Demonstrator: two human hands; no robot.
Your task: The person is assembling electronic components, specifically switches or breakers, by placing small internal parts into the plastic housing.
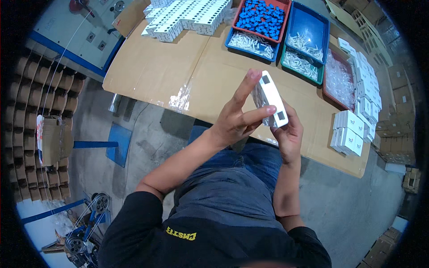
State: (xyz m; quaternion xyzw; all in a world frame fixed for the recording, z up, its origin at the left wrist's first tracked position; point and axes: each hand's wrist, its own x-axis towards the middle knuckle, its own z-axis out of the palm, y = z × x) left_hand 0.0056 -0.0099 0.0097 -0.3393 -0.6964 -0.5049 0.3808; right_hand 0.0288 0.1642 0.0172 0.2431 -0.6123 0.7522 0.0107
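Yellow lettering (181, 233) stood on the black shirt (223, 243); small dark print (361, 124) marked the white boxes (350, 121) at right, seemingly too blurred to read.

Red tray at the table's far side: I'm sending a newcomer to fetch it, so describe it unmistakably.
From the cardboard-covered table, look along the far side, right of the stacked white blocks. The red tray sits on top of a blue tray of white pieces. Unlike its neighbours, it is filled with small, bright blue pieces.

Left head fisheye, tilted steeply down over the wearer's torso (228, 201), close range. Faces forward onto the cardboard-covered worktable (178, 67). Concrete floor (335, 201) left and right.
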